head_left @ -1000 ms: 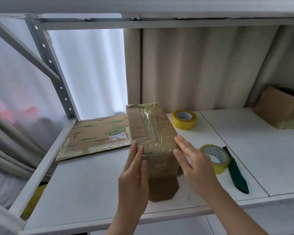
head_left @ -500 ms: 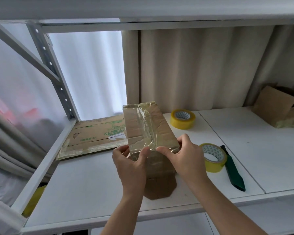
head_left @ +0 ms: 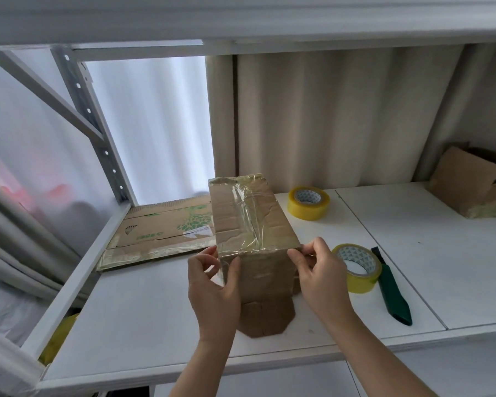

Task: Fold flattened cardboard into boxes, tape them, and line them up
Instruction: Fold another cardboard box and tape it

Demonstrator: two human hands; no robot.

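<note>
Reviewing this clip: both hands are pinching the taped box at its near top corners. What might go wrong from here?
1. The left hand and right hand pinch only the near top corners of the taped box; the far end is unsupported, so it may tip or twist.
2. A loose bottom flap splays out on the shelf and could snag or crease.
3. Moving right, the box might knock the near tape roll and green cutter.

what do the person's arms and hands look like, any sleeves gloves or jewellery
Both forearms are bare as far as the frame shows, with no sleeve in view. The left hand and right hand wear no gloves, and no rings, watch or bracelet show. The fingers look slim, with short, unpainted nails.
</note>
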